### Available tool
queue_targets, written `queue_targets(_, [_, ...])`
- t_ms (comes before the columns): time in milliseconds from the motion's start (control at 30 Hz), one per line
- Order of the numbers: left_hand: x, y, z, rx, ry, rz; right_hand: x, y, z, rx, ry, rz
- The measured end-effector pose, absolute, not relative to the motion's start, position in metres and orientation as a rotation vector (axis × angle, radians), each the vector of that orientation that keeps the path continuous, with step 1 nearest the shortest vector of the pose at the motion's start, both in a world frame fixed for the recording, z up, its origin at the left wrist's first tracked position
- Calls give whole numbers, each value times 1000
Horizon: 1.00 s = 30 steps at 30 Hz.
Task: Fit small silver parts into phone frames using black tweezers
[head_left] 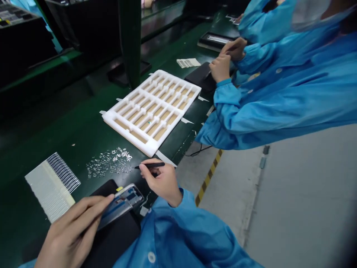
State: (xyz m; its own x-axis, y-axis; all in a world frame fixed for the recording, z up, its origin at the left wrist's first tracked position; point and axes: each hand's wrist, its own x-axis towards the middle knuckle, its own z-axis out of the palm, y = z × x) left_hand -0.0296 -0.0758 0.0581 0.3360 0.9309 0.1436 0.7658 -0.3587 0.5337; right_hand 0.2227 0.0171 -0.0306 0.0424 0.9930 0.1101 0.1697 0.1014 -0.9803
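My left hand (pixel 71 232) rests its fingers on a phone frame (pixel 121 203) with a metal and blue interior, which lies tilted on a black mat (pixel 117 234). My right hand (pixel 161 182) pinches a slim black tool (pixel 150 165), probably tweezers, with its tip pointing left. That tip is just below a scattered heap of tiny clear parts (pixel 108 162) on the green bench surface (pixel 69 137). The tool's tip touches none of the visible parts. A white comb-edged sheet (pixel 52 186) lies left of the heap, close to my left hand.
A white foam tray (pixel 150 109) with cardboard-lined slots is taped to the bench. A co-worker in a blue smock (pixel 279 100) sits at the right, hands (pixel 227 59) working over a black mat. A green post (pixel 129 37) stands behind the tray. Grey floor lies to the right.
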Motion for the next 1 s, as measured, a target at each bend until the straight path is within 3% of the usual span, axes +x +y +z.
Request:
queue_targets(700, [-33,-70,50,2156,1472,594,228,21,-27,-1237,-1263,1194])
queue_targets(1000, [-32,-44,41,1779,1458,421,227,-1,9,-993,-1316,1378])
